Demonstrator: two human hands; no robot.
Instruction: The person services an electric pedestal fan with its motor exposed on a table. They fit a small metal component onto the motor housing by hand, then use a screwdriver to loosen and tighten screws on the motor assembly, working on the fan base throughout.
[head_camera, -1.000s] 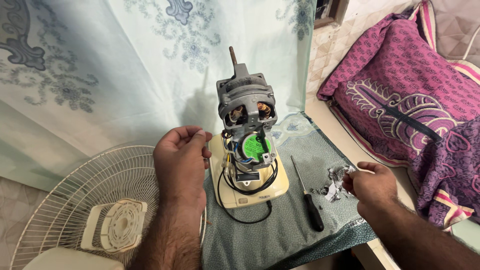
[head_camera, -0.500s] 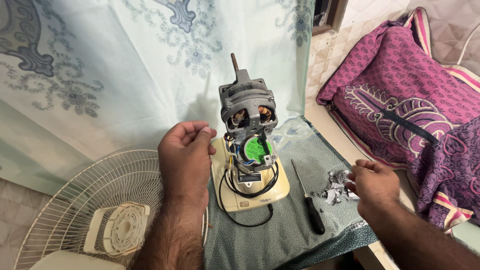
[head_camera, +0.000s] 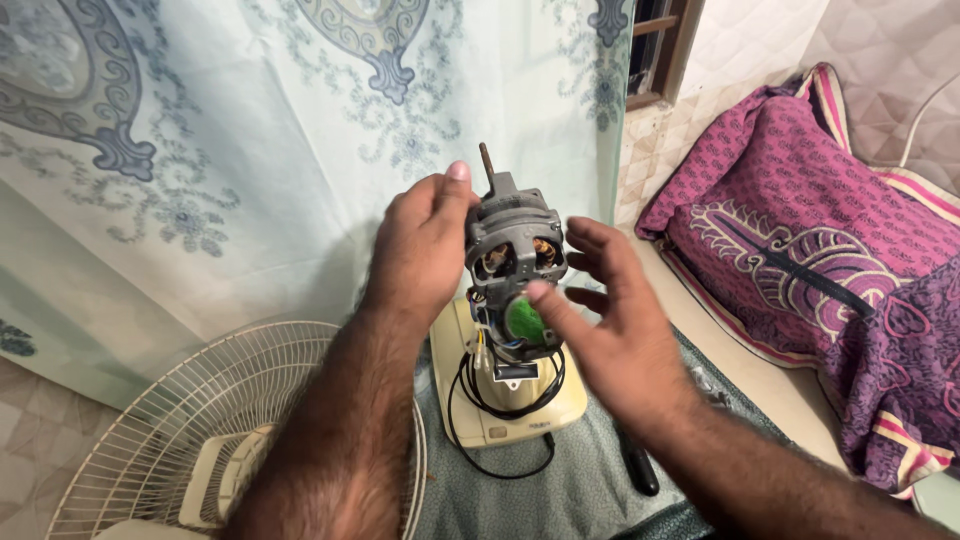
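Note:
A grey fan motor (head_camera: 515, 235) with a shaft on top stands upright on a cream plastic housing (head_camera: 520, 415); a green round part (head_camera: 520, 322) and black wires (head_camera: 468, 395) sit at its front. My left hand (head_camera: 420, 250) lies flat against the motor's left side, fingers pointing up, and steadies it. My right hand (head_camera: 610, 330) is at the motor's right with fingers spread, its thumb at the green part, holding nothing.
The housing rests on a grey-green cloth (head_camera: 560, 500), where a black-handled screwdriver (head_camera: 640, 470) lies partly under my right forearm. A cream fan grille (head_camera: 170, 440) lies at the lower left. A patterned curtain (head_camera: 250, 150) hangs behind, with purple pillows (head_camera: 800, 250) at right.
My right hand left the small crumpled bits at the right and came up to the motor's front. My left hand slid higher on the motor. The view moved closer.

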